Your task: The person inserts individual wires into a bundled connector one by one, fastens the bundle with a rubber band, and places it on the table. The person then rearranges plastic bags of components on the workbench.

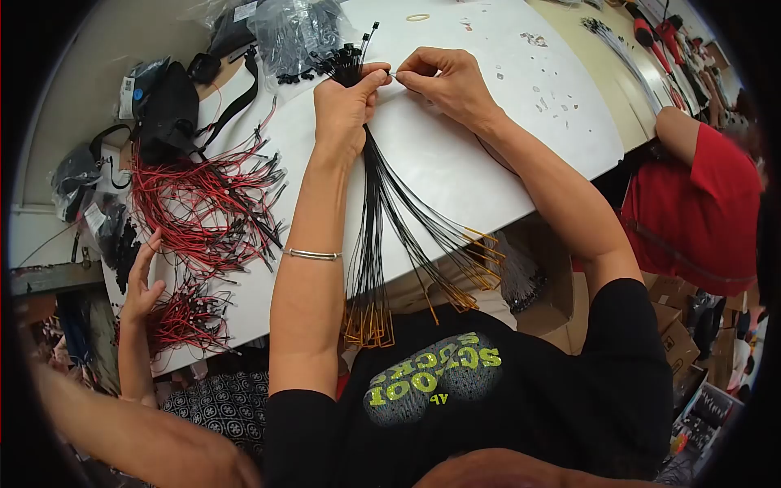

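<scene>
My left hand (346, 110), with a silver bracelet on its wrist, is closed around a bundle of black cables (376, 187). Small black connectors (343, 58) fan out above the fist, and the orange-tipped ends (370, 325) hang down over the table edge in front of my shirt. My right hand (439, 77) pinches just right of the left fingertips. Between the two sets of fingertips is a small, thin dark piece, too small to make out fully.
Red and black wires (195, 211) lie heaped on the white table (472, 163) at the left, beside a co-worker's hand (145, 281). Plastic bags (297, 32) and a black pouch (167, 114) are at the back left. Another person in red (691, 203) is at the right.
</scene>
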Tool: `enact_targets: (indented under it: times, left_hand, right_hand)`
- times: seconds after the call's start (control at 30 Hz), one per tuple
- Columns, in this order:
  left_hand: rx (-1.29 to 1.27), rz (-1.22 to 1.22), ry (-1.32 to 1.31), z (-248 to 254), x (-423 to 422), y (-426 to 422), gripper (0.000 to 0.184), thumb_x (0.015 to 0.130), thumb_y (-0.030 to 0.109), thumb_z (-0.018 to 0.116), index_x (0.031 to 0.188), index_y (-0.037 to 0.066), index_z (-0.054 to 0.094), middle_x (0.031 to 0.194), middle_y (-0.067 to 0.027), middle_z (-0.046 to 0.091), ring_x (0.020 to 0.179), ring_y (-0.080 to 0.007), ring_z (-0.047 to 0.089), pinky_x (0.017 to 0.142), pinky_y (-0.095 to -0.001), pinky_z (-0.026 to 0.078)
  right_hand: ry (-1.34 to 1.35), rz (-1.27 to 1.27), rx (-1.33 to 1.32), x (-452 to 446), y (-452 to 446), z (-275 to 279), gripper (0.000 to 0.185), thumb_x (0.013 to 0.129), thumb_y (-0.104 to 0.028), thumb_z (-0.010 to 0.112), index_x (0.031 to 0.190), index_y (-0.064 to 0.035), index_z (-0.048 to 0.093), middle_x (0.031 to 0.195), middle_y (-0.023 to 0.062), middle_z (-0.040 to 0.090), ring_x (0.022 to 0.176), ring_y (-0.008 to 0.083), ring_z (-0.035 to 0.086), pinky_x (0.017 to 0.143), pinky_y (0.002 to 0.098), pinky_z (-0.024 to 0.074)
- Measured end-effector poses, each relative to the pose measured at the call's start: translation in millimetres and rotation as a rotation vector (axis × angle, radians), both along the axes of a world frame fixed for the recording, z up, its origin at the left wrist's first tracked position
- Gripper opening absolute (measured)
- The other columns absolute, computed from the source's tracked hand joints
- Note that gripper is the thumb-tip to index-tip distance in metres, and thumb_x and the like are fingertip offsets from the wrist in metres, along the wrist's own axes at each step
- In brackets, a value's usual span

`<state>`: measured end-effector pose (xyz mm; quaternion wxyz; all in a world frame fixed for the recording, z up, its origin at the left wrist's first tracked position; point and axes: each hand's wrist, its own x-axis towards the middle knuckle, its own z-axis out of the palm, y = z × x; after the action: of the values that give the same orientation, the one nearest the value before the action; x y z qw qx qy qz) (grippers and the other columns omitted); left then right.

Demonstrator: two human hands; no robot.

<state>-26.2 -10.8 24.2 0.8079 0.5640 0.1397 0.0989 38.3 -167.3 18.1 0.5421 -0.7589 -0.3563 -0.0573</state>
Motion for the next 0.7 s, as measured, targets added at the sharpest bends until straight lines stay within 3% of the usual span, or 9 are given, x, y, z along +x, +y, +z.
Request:
enact_targets:
  times: [0.23, 0.57, 0.7]
  left_hand:
    - [0.027, 0.020, 0.003, -0.3, -0.7, -2.9, 0.010, 0.079, 0.002, 0.069, 0.088, 0.001, 0.072, 0.073, -0.0040, 0.067, 0.053, -0.0021, 0.042, 0.043, -0.0132, 0.028]
    - [-0.026, 0.012, -0.012, 1.6, -0.8, -2.6, 0.010, 0.081, 0.003, 0.069, 0.090, 0.001, 0.071, 0.075, -0.0044, 0.066, 0.055, -0.0021, 0.043, 0.043, -0.0132, 0.027]
    - [-0.049, -0.031, -0.077, 4.5, -2.8, 3.6, 0.015, 0.087, 0.008, 0.063, 0.098, 0.000, 0.070, 0.081, -0.0065, 0.067, 0.054, -0.0016, 0.042, 0.043, -0.0129, 0.028]
  right_hand:
    - [-0.006, 0.019, 0.018, 2.4, 1.7, -2.5, 0.004, 0.080, -0.006, 0.068, 0.079, -0.0031, 0.071, 0.061, -0.0016, 0.057, 0.054, 0.0049, 0.042, 0.049, 0.0177, 0.0344]
    - [0.216, 0.065, 0.015, -0.2, 2.8, 12.4, 0.010, 0.084, -0.010, 0.067, 0.080, -0.0017, 0.071, 0.061, -0.0008, 0.059, 0.055, 0.0048, 0.044, 0.050, 0.0174, 0.0352]
    - [0.333, 0.085, -0.148, -2.0, -7.6, 23.6, 0.011, 0.085, -0.012, 0.068, 0.086, -0.0015, 0.072, 0.065, 0.0015, 0.062, 0.057, 0.0046, 0.048, 0.051, 0.0167, 0.0371]
